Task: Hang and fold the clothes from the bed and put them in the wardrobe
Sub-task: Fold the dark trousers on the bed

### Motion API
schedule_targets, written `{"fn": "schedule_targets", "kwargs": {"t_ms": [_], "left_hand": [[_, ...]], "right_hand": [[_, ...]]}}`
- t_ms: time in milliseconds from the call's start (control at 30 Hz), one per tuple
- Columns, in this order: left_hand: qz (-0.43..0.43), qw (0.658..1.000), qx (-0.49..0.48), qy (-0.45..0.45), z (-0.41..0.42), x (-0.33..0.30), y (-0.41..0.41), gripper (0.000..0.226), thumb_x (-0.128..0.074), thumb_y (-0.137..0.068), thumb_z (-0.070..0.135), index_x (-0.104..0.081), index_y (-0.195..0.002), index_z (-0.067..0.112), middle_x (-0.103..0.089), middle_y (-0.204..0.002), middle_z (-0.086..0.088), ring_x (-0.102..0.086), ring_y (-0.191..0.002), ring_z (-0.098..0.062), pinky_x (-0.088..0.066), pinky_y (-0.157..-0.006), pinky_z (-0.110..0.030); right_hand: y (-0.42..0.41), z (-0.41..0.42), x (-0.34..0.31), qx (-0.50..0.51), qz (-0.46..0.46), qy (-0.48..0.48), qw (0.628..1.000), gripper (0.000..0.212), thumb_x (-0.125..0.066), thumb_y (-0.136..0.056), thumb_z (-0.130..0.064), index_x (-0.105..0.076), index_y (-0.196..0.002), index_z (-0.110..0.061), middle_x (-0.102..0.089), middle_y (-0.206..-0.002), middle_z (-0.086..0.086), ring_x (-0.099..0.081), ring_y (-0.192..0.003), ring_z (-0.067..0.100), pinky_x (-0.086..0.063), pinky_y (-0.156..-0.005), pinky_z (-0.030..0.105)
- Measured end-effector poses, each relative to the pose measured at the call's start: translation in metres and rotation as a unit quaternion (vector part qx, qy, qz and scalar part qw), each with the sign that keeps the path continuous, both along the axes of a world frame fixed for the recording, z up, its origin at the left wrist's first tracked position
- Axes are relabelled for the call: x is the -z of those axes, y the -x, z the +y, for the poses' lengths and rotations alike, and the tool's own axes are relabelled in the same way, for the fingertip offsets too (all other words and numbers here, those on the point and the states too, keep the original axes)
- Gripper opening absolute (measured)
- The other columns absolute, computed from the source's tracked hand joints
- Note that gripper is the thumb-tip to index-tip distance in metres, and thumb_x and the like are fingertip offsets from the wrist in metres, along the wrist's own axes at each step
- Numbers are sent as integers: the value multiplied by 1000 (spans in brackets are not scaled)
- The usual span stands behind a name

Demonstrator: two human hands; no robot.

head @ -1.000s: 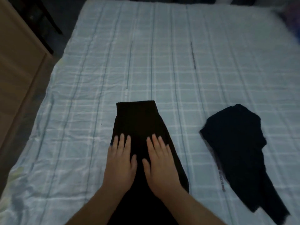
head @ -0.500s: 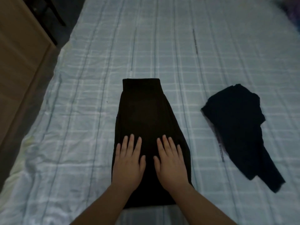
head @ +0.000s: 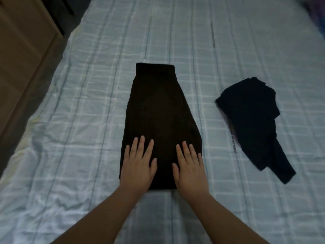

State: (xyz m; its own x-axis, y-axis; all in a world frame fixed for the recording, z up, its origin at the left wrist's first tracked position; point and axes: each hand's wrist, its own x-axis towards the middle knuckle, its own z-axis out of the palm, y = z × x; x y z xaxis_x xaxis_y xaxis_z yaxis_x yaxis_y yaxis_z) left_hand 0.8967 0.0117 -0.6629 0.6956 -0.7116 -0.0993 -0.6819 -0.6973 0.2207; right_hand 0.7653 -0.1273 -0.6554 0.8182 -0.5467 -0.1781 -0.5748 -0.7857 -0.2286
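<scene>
A black garment (head: 158, 106) lies flat and lengthwise on the bed (head: 88, 120), folded into a long narrow strip. My left hand (head: 138, 166) rests palm down on its near left corner, fingers spread. My right hand (head: 190, 169) lies flat on its near right corner, fingers apart. Neither hand grips the cloth. A second dark garment (head: 253, 120), crumpled with a sleeve trailing toward me, lies to the right, apart from both hands.
The bed carries a pale blue checked sheet, wrinkled at the near left. A wooden cabinet side (head: 22, 55) stands along the bed's left edge. Something dark and purple (head: 316, 16) shows at the far right corner.
Both hands have slid toward me along the black garment to its near end, and they now lie further apart. The near edge of the garment has come into view.
</scene>
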Motion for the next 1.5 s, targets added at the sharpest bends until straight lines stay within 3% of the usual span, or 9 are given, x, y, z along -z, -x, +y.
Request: {"fn": "schedule_targets", "kwargs": {"t_ms": [233, 300, 367, 433, 600, 800, 1000, 1267, 1500], "left_hand": [[-7, 995, -71, 66, 25, -1, 20, 62, -27, -101, 47, -19, -157, 22, -15, -164, -11, -10, -152, -29, -16, -121, -50], [70, 979, -134, 134, 46, 4, 32, 62, -34, -102, 47, -19, -157, 21, -14, -164, -12, -11, -151, -29, -18, -121, -48], [221, 923, -207, 239, 65, 8, 42, 69, -49, -97, 48, -20, -156, 26, -20, -162, -8, -21, -149, -25, -23, -120, -45], [275, 892, -202, 295, 80, 10, 50, 77, -64, -91, 45, -21, -154, 37, -27, -159, -2, -28, -145, -17, -31, -118, -41], [94, 989, 13, 116, 94, 19, 60, 102, -77, -84, 29, -6, -153, 52, 11, -164, -10, -9, -149, -35, -28, -117, -47], [26, 986, 4, 162, 85, 16, 36, 74, -74, -85, 10, -41, -148, 32, -24, -154, -16, -36, -132, -34, -38, -102, -32], [44, 984, 36, 168, 107, -32, 56, 70, -64, -87, -3, -40, -149, 20, -43, -141, -18, -47, -127, -29, -47, -103, -35], [155, 976, 112, 105, 194, -144, 138, 72, -63, -91, 15, -30, -152, 30, -42, -139, -5, -55, -112, -16, -55, -86, -30], [163, 966, 99, 176, 192, -196, 138, 61, -66, -91, 11, -41, -147, 19, -51, -133, -7, -51, -120, -19, -47, -102, -37]], "right_hand": [[20, 13, 1, 44, -87, -23, 995, 61, -27, -101, -48, -18, -158, -27, -14, -166, 0, -7, -153, 21, -15, -123, 49], [38, 20, -3, 70, -110, -67, 989, 62, -38, -101, -48, -17, -158, -32, -10, -167, -1, -6, -153, 23, -17, -123, 49], [58, 28, -4, 88, -113, -140, 980, 71, -51, -98, -46, -11, -156, -42, 0, -167, -4, -2, -153, 24, -17, -121, 46], [74, 33, -2, 66, -93, -170, 979, 83, -62, -94, -36, -7, -155, -49, 11, -166, -6, 2, -153, 26, -18, -117, 40], [72, 24, 4, 14, -43, -98, 994, 91, -63, -92, -18, -5, -153, -53, 15, -164, -6, -1, -149, 35, -38, -110, 48], [71, 12, 8, 0, -80, -70, 994, 85, -57, -90, -1, -22, -153, -45, -10, -163, 3, -18, -142, 31, -41, -107, 42], [102, 28, -27, -20, -146, -67, 987, 74, -66, -87, 0, -41, -149, -32, -38, -152, 14, -38, -130, 33, -44, -100, 39], [216, 84, -135, -83, -67, -67, 992, 79, -74, -81, -18, -38, -149, -33, -46, -144, 9, -49, -118, 28, -58, -76, 38], [224, 83, -192, -74, -101, -86, 988, 69, -69, -88, -19, -38, -149, -28, -46, -144, 3, -48, -121, 23, -57, -80, 38]]}}
